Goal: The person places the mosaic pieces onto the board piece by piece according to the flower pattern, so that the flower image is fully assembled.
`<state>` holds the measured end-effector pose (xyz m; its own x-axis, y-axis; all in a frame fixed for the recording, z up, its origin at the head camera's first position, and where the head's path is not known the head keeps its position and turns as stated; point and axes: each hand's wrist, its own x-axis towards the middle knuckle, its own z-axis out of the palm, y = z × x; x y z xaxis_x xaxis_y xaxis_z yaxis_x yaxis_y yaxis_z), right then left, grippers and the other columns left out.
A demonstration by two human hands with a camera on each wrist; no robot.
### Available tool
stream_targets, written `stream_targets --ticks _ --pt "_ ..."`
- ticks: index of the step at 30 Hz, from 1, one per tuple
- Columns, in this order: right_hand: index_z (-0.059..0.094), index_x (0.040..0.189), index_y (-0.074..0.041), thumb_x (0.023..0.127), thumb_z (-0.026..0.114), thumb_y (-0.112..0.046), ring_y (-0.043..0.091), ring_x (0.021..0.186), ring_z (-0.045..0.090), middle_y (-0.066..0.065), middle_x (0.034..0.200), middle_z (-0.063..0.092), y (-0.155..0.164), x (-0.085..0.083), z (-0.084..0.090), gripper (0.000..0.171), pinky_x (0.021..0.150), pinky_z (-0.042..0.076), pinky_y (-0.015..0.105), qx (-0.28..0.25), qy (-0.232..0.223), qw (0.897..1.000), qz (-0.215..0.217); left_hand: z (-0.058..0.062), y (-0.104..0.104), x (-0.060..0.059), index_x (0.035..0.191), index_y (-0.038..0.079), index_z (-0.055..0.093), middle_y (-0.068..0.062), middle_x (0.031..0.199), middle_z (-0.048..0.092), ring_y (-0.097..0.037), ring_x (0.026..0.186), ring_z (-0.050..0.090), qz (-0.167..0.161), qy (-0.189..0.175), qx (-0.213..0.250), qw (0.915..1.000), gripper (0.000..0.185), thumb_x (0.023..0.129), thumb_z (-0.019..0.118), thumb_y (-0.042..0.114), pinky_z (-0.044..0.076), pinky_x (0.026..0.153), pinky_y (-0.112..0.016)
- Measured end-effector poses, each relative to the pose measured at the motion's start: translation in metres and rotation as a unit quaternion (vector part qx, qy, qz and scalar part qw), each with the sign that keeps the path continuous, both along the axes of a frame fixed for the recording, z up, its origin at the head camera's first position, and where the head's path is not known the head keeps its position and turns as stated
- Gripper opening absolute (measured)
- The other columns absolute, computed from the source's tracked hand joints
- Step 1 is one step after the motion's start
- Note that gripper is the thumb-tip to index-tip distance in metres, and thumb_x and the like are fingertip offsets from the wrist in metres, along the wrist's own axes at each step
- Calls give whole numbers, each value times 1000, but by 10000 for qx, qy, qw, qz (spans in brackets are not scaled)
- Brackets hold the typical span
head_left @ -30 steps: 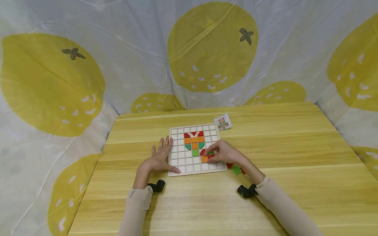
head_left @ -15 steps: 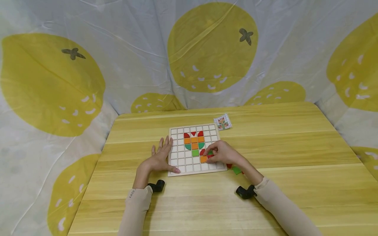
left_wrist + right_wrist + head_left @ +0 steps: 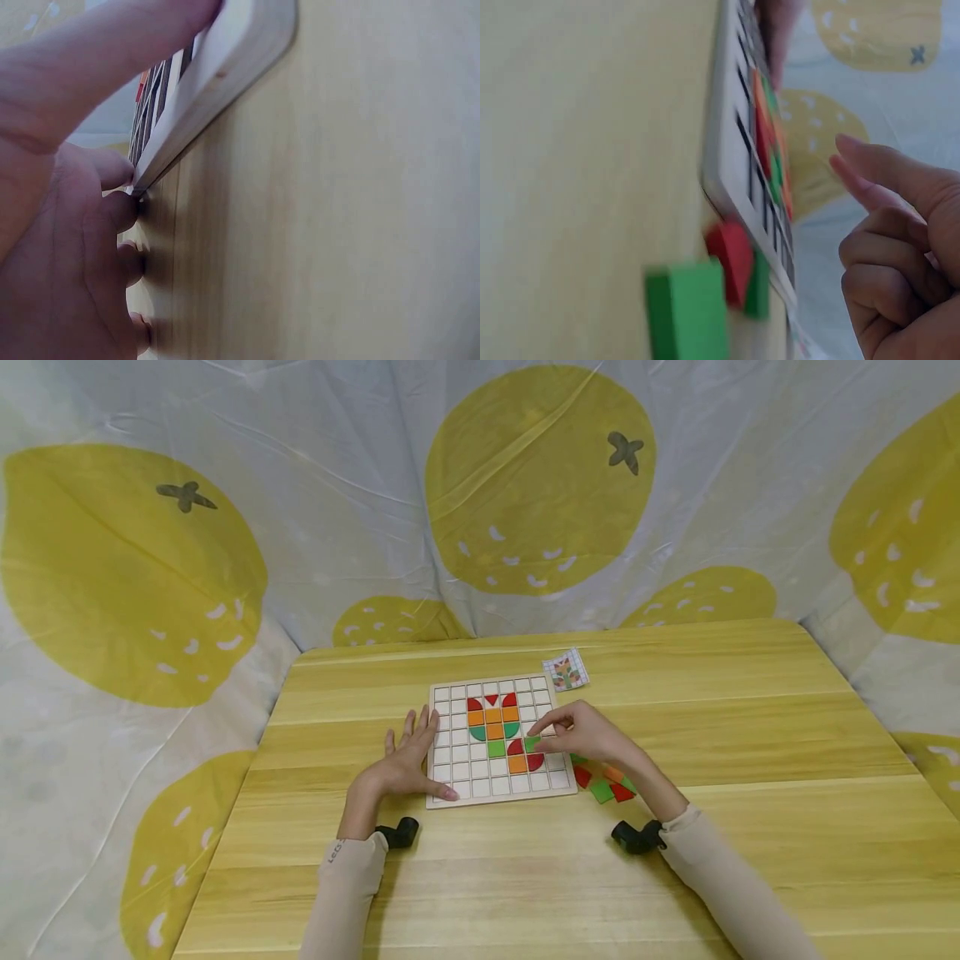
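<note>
A wooden grid board (image 3: 459, 770) lies on the table, with red, orange and green tiles set in its cells. My left hand (image 3: 405, 767) has its fingers spread at the board's left side. Its thumb (image 3: 127, 60) rests on the near corner rim. Over the board's right part hovers my right hand (image 3: 588, 735), its thumb and index finger stretched out with no tile visible between them. Just by those fingertips is a green tile (image 3: 532, 744), with a rounded red tile (image 3: 535, 762) below it and an orange square tile (image 3: 517, 764) beside that. In the right wrist view the other fingers are curled.
Loose tiles (image 3: 602, 792) in green, red and orange lie against the board's right edge, partly under my right wrist. A small printed pattern card (image 3: 567, 671) sits at the board's far right corner. A lemon-print cloth (image 3: 540, 485) hangs behind the table.
My right hand has lifted from the rounded red tile and moved slightly up and right. That tile and more of the loose tiles now show. The left hand stays put.
</note>
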<state>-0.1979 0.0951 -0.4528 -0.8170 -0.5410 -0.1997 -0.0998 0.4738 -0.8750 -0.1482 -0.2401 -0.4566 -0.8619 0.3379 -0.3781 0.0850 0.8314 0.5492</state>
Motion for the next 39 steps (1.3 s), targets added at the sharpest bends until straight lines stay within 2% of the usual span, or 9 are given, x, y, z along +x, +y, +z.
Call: stream_targets --ticks 4,7,11,18,25,32,39 --pt "81 109 -11 91 80 -23 15 64 33 -3 66 34 25 -7 5 22 59 27 26 131 177 9997 -69 -1 0 0 165 4 -6 -16 173 -20 -39 158 -25 -4 3 -5 10000 140 74 92 45 -18 121 -70" --pt "80 110 -10 91 80 -21 13 61 31 -3 64 34 45 -10 2 22 59 29 26 196 238 9995 -51 -1 -1 1 165 4 -6 -16 173 -20 -39 158 -25 -6 -1 -10 10000 139 75 92 45 -19 121 -70" --pt "79 111 -5 90 81 -17 10 58 31 -4 62 37 66 -11 -4 24 58 30 24 235 93 9997 28 -2 -3 2 165 4 -6 -16 173 -20 -40 158 -25 0 0 -16 10000 140 74 92 46 -18 121 -71" --pt "77 114 1 88 82 -11 7 54 25 -4 59 34 85 -14 -10 29 55 26 22 127 -180 9995 208 -2 -3 2 165 4 -5 -17 173 -20 -41 158 -24 -23 36 38 10000 139 75 92 45 -18 121 -72" --pt "76 115 3 86 84 -10 7 54 24 -5 59 30 87 -15 -13 33 55 25 22 79 -360 9990 254 -2 -2 1 165 4 -6 -17 172 -21 -41 158 -25 -55 5 51 10000 139 75 91 46 -18 121 -72" --pt "76 113 2 85 83 -7 6 52 30 -6 57 36 70 -10 -17 30 56 33 20 130 -407 9984 363 -1 -2 0 165 5 -6 -16 173 -21 -39 158 -26 -54 -14 22 10000 139 75 91 45 -19 121 -71" --pt "75 111 0 86 82 -6 7 50 32 -5 57 37 64 -8 -19 27 55 35 20 210 -374 9989 176 -1 -1 0 165 4 -6 -17 173 -20 -40 158 -25 -59 31 49 10000 139 75 91 46 -18 121 -72"
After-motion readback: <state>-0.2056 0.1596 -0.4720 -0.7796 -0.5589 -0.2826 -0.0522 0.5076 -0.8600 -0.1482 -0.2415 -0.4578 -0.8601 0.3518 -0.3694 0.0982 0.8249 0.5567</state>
